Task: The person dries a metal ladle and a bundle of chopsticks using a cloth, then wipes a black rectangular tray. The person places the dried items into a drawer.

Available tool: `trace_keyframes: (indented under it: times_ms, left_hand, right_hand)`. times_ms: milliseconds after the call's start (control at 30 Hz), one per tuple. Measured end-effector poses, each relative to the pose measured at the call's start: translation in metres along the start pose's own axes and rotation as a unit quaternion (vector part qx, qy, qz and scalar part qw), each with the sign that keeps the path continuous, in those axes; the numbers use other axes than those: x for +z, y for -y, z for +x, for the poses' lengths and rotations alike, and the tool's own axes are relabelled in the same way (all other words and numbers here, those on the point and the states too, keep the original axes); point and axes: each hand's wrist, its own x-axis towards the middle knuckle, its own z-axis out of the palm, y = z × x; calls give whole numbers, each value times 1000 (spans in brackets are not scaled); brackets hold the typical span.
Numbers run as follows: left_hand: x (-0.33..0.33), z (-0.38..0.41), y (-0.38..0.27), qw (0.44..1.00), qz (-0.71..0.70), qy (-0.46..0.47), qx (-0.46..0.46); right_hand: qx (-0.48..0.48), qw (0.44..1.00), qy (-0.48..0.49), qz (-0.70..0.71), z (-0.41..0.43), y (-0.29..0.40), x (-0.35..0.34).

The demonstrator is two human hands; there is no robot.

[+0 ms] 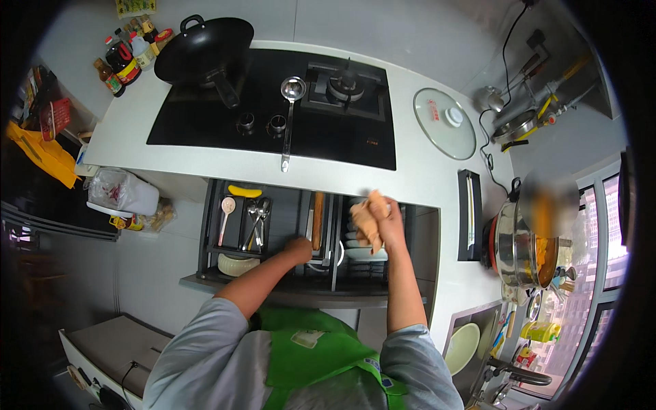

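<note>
My right hand [388, 220] holds a crumpled orange-beige cloth [365, 219] above the right part of a pulled-out drawer [307, 294], over stacked plates [365, 253]. My left hand [299, 251] reaches into the drawer's middle, its fingers hidden, beside a wooden rolling pin or handle [318, 220]. Whether it grips anything does not show. Left of it in the drawer lie metal spoons [260, 215], a pale slotted spoon [227, 206] and a yellow curved object [245, 191]. A ribbed pale bowl [237, 265] sits lower at the left.
Above the drawer, the black gas hob [215, 133] bears a wok [205, 54] and a steel ladle [289, 133] whose handle overhangs the counter. A glass lid [445, 123], a chopstick box [469, 215] and a large steel pot [512, 251] stand along the right. A waste bin [128, 192] hangs left.
</note>
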Motion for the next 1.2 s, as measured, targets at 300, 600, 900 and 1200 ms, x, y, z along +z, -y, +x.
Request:
trace_keyframes:
  times_ms: [300, 600, 900, 1200]
  left_hand:
    - [-9, -34, -5, 916, -231, -305, 119]
    - [-155, -9, 9, 777, -137, -613, 40]
    - [-208, 18, -2, 879, -93, -427, -194]
    - [-256, -12, -14, 688, -683, -245, 30]
  right_hand:
    - [-245, 782, -192, -540, 58, 18, 14]
    - [-154, 802, -2, -577, 84, -12, 9]
    - [-134, 818, 38, -558, 75, 1, 0]
    - [-188, 885, 11, -426, 76, -2, -6]
